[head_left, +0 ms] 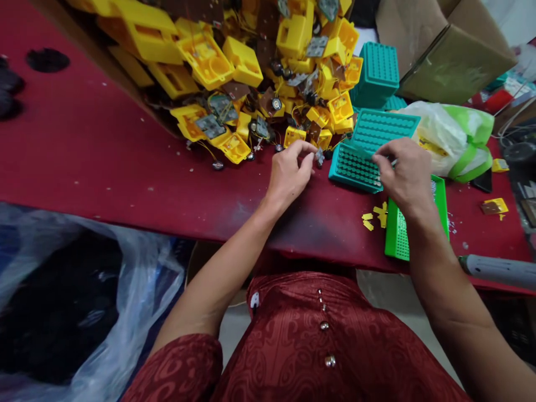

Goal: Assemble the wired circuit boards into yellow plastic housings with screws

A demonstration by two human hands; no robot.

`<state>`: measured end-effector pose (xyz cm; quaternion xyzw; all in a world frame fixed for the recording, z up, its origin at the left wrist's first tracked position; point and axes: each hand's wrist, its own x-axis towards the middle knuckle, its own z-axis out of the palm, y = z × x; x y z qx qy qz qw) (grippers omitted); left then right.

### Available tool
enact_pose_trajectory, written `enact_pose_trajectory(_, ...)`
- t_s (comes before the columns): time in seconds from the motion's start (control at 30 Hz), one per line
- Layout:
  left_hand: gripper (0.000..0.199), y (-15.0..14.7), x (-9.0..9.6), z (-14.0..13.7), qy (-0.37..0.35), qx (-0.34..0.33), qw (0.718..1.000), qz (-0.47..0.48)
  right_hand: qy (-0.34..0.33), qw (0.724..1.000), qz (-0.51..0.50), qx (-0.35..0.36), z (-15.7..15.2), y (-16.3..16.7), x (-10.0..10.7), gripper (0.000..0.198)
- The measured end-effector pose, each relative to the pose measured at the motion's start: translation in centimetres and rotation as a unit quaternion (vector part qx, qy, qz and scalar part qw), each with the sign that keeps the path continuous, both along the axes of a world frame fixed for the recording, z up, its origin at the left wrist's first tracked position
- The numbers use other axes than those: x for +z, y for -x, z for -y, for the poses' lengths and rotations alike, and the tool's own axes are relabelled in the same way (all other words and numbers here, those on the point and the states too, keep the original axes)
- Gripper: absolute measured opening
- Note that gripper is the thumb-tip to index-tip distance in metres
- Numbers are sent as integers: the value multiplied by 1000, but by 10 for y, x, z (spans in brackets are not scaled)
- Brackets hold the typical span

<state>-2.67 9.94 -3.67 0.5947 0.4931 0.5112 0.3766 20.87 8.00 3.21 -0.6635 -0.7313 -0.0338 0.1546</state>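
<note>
My left hand [291, 172] is curled in a pinch at the edge of the heap. At its fingertips is a small grey metallic piece [320, 157]. Over the right end of a teal tray with rows of round holes [352, 167], my right hand [404, 170] has thumb and forefinger together; what they hold, if anything, is too small to make out. A few silvery bits sit in the holes by that hand. Behind it leans a teal ridged panel [385, 131]. Below my right wrist, partly covered, lies a bright green perforated tray [397, 240].
Yellow plastic housings [205, 58] with wires and grey plates spill from a carton. Stacked teal boxes [379, 72], a cardboard box [456, 61] and a white-green bag [460, 139] stand at right. Yellow strips [368, 220] and a grey cylindrical tool [500, 269] lie near the front edge.
</note>
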Motion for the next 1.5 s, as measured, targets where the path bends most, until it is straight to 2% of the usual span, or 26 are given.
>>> enact_pose_trajectory(0.13,20,4,-9,1,-22,7,999,-26,-142,988,-30,-48,-15,11,19,8)
enact_pose_trajectory(0.2,20,5,-11,3,-28,7,999,-41,-170,981,-41,-88,-29,18,26,5)
enact_pose_trajectory(0.27,22,6,-13,4,-31,6,998,-56,-156,977,-48,-140,-47,24,32,7)
enact_pose_trajectory(0.33,23,6,-12,5,-31,4,997,-71,-114,976,-47,-182,-64,28,33,14)
enact_pose_trajectory(0.43,24,6,-11,6,-20,1,996,-91,-37,978,-32,-202,-77,28,30,30)
enact_pose_trajectory(0.53,24,7,-9,8,-5,1,994,-108,-12,985,-11,-171,-65,27,23,39)
enact_pose_trajectory(0.67,25,8,-9,8,-2,0,992,-123,-5,996,16,-85,-29,23,8,21)
enact_pose_trajectory(0.73,25,8,-9,8,-3,1,992,-130,10,1000,19,-15,-13,19,-4,13)
enact_pose_trajectory(0.8,24,8,-9,7,-6,3,991,-137,23,998,20,48,-1,15,-19,15)
enact_pose_trajectory(0.87,24,8,-10,7,-11,4,990,-141,23,997,32,73,7,12,-34,19)
enact_pose_trajectory(1.03,26,7,-11,5,-21,21,987,-157,16,996,76,40,8,9,-54,11)
enact_pose_trajectory(1.23,23,6,-10,5,-22,27,988,-152,32,996,80,23,4,8,-53,13)
enact_pose_trajectory(1.5,12,5,-11,4,-18,20,998,-65,24,999,35,32,3,4,-47,12)
